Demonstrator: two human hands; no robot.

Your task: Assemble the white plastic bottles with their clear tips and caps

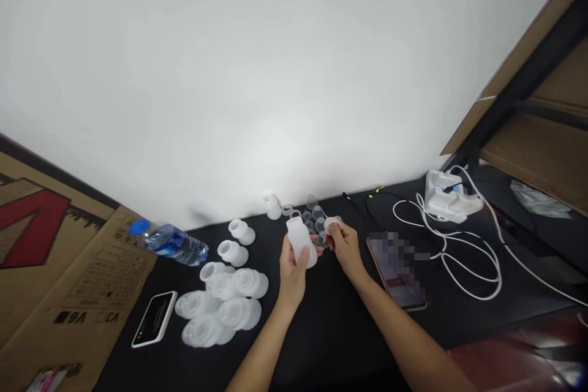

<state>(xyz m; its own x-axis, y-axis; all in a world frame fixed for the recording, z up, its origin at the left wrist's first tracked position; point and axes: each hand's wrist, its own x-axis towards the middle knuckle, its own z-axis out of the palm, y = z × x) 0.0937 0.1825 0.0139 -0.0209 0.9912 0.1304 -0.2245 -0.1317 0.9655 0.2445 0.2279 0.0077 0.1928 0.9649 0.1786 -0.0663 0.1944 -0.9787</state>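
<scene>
My left hand point(291, 275) grips a frosted white bottle-shaped piece point(302, 242), made of plastic or silicone, upright in my fingers. My right hand point(345, 248) pinches a small translucent cap-like piece point(331, 225) close to the top of that piece, and the two look slightly apart. Just behind my hands stands a cluster of small clear cups point(313, 215). To the left lies a heap of frosted funnel-shaped pieces point(222, 297), with more standing singly behind it point(241, 231).
The black tabletop point(331, 343) holds a blue-capped water bottle point(169, 244), a white-framed phone point(154, 318), a phone with a blurred screen point(395, 272), and a white device point(448, 197) with looped white cable point(468, 269). Printed cardboard point(59, 257) lies left, against a white wall point(229, 73).
</scene>
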